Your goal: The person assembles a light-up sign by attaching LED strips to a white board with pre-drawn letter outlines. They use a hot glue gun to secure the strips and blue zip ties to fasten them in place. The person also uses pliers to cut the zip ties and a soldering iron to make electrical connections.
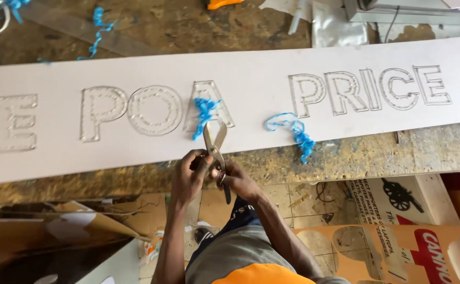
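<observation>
The long white board runs out of both side edges; the scissors handles are hidden inside both hands

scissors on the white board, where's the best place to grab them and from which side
Grip the scissors by the dark handles at the near end, coming from the board's near edge. The open blades point away toward the blue curl, and the left hand and right hand are at the handles.

One head-worn view, looking steeply down.
You see your hands close below, the long white sign board lying across beyond them.
</observation>
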